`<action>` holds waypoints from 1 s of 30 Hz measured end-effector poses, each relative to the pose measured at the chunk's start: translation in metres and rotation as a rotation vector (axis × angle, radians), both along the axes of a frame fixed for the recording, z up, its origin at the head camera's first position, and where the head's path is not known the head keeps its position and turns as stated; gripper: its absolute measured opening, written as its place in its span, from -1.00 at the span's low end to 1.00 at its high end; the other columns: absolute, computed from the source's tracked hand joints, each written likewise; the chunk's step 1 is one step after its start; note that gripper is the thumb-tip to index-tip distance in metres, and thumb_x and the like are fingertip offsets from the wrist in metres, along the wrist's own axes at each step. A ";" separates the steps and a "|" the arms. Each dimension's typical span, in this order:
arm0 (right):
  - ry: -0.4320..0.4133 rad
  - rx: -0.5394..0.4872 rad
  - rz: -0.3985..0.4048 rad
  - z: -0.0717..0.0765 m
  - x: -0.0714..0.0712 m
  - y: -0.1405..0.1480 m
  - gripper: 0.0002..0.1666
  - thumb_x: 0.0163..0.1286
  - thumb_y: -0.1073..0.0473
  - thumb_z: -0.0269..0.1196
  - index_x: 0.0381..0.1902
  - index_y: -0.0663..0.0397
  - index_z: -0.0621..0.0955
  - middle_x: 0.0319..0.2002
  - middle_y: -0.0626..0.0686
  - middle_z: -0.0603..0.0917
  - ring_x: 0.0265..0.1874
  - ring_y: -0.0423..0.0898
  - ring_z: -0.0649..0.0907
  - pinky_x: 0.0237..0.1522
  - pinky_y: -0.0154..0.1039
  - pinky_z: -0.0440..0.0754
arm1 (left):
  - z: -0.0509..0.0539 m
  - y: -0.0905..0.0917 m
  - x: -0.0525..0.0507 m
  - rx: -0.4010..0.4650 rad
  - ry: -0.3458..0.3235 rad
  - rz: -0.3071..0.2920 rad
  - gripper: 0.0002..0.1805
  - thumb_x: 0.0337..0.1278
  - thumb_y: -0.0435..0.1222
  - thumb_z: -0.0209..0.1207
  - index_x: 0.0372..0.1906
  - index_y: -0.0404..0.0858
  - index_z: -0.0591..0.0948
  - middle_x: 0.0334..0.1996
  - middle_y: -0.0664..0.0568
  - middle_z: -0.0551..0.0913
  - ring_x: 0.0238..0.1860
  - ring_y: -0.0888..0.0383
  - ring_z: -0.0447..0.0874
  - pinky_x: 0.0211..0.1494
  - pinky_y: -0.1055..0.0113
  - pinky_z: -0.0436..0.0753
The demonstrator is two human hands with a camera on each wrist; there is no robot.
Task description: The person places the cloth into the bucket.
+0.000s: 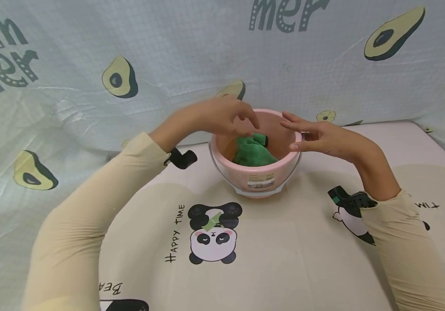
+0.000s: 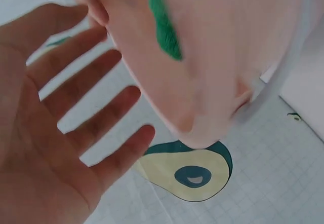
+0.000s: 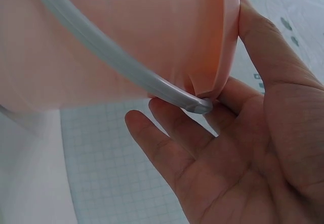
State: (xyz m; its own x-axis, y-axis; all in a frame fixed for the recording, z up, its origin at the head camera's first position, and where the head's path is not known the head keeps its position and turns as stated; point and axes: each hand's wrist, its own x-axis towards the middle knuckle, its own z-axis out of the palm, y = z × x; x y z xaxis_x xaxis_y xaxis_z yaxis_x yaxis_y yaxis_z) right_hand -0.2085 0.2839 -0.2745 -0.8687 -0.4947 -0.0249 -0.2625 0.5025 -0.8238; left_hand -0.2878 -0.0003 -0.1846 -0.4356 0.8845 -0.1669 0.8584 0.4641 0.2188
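Observation:
A pink bucket (image 1: 235, 173) stands near the back of the printed surface, its pale handle (image 3: 101, 49) hanging down in front. Inside it lies a crumpled green cloth (image 1: 255, 153) with a dark patch near its top. Over the bucket's left rim reaches my left hand (image 1: 226, 114), fingers spread and nothing held, as the left wrist view shows. At the right rim is my right hand (image 1: 325, 140), its fingers fairly straight beside the handle joint. In the right wrist view its thumb meets the rim while the other fingers lie along the outside.
Light plastic sheeting (image 1: 179, 43) with avocado prints rises behind the bucket. A cream cover (image 1: 276, 250) with panda prints spreads in front. Each wrist carries a small black mount (image 1: 183, 158) over the beige sleeves.

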 end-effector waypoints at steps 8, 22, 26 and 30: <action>-0.012 -0.009 0.018 0.003 -0.001 -0.002 -0.19 0.51 0.11 0.26 0.60 -0.26 0.21 0.62 -0.35 -0.09 0.51 0.16 0.23 0.44 0.26 0.16 | -0.013 -0.033 0.035 0.146 0.116 0.035 -0.71 0.38 -0.27 0.20 0.11 -0.20 0.72 0.17 0.02 0.66 0.27 0.05 0.54 0.37 0.16 0.47; -0.006 0.022 0.012 0.003 0.000 -0.002 -0.18 0.52 0.08 0.25 0.61 -0.25 0.19 0.62 -0.34 -0.11 0.55 0.18 0.16 0.45 0.31 0.14 | -0.042 -0.093 0.091 0.313 0.240 0.126 -0.68 0.37 -0.34 0.22 0.17 -0.17 0.69 0.23 -0.01 0.62 0.30 -0.03 0.52 0.36 0.08 0.48; -0.003 0.026 0.010 0.002 -0.001 -0.001 -0.19 0.52 0.08 0.25 0.61 -0.28 0.18 0.62 -0.36 -0.11 0.55 0.24 0.14 0.45 0.34 0.11 | -0.048 -0.109 0.101 0.318 0.249 0.185 -0.64 0.37 -0.33 0.24 0.21 -0.16 0.67 0.26 0.00 0.60 0.34 -0.01 0.49 0.39 0.06 0.47; 0.003 0.023 0.014 0.003 -0.001 0.001 -0.18 0.51 0.11 0.25 0.61 -0.30 0.19 0.62 -0.37 -0.10 0.54 0.27 0.16 0.44 0.35 0.12 | -0.053 -0.122 0.108 0.336 0.263 0.236 -0.63 0.33 -0.35 0.27 0.20 -0.18 0.67 0.26 -0.03 0.61 0.34 -0.03 0.50 0.37 0.02 0.49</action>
